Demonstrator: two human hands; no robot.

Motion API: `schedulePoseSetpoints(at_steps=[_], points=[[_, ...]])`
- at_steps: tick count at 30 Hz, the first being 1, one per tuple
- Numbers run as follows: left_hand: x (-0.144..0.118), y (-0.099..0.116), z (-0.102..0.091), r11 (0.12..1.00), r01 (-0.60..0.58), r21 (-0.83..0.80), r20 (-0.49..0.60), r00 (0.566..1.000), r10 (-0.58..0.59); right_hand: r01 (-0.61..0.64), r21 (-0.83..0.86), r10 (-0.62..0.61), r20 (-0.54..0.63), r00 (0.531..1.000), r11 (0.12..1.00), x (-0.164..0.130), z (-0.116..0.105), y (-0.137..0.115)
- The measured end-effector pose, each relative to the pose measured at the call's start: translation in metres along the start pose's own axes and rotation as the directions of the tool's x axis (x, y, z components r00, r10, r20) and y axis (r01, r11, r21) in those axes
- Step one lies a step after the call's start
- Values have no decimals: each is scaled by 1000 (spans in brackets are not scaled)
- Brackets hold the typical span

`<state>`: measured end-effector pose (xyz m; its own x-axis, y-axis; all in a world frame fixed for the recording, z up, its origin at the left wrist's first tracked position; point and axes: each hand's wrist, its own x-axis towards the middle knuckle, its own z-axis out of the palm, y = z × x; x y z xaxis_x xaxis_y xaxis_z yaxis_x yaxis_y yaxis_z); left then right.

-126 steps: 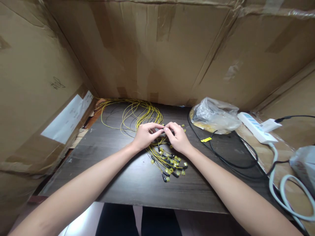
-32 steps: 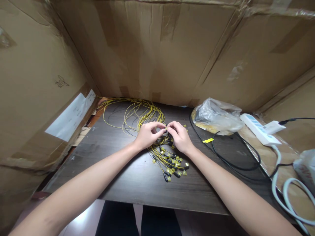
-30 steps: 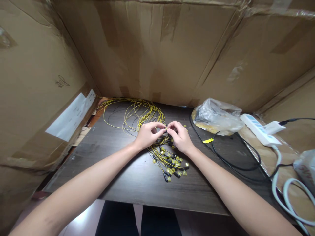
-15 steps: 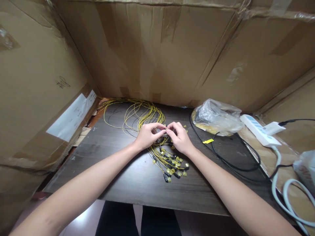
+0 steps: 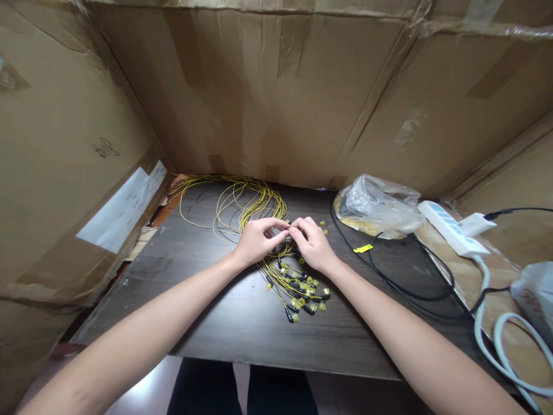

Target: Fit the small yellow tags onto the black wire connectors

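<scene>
My left hand (image 5: 260,239) and my right hand (image 5: 311,242) meet over the middle of the table. Thumb and forefinger of each are pinched together, tip to tip. Between them is a small dark piece that looks like a cable end (image 5: 288,227), mostly covered by the fingers. Behind my left hand a loose bundle of thin yellow cables (image 5: 265,202) curves away to the back left. Below the hands the cables fan out into several black connectors (image 5: 309,309) with clear yellow caps (image 5: 299,304). Two loose yellow caps (image 5: 325,231) lie just beyond my right hand.
Cardboard walls (image 5: 242,98) enclose the dark wooden table (image 5: 216,323) at the back and sides. At the back right lies a clear plastic bag (image 5: 378,204). Black cable (image 5: 415,297) with a yellow tag (image 5: 363,248) loops beside it. A white power strip (image 5: 453,229) stands farther right.
The whole view has shifted slightly to the left. Both hands keep their pinch in the same place, with only small finger movements. The cables lie as before.
</scene>
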<state>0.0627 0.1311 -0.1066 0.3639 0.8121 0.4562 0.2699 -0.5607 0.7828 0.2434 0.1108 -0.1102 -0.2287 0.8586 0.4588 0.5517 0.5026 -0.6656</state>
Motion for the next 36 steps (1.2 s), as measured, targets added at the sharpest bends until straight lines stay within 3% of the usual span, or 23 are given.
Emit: schedulePoseSetpoints(at_steps=[5, 12, 18, 25, 30, 36], points=[[-2, -3, 1, 997, -67, 42, -22, 997, 68, -4, -17, 5, 49, 999, 1000, 0, 0, 0], [1, 2, -1, 999, 39, -18, 11, 999, -38, 21, -2, -21, -26, 999, 1000, 1, 1, 0], [1, 3, -1, 999, 26, 22, 1, 1000, -26, -2, -3, 2, 21, 1000, 1000, 1, 0, -1], [-1, 1, 0, 1000, 11, 2, -1, 1000, -11, 9, 51, -6, -53, 999, 999, 0, 0, -1], [-2, -1, 1, 1000, -18, 0, -10, 1000, 18, 3, 9, -4, 29, 1000, 1000, 0, 0, 0], [-1, 0, 1, 1000, 14, -15, -27, 1000, -15, 13, 44, -11, -46, 999, 999, 0, -1, -2]])
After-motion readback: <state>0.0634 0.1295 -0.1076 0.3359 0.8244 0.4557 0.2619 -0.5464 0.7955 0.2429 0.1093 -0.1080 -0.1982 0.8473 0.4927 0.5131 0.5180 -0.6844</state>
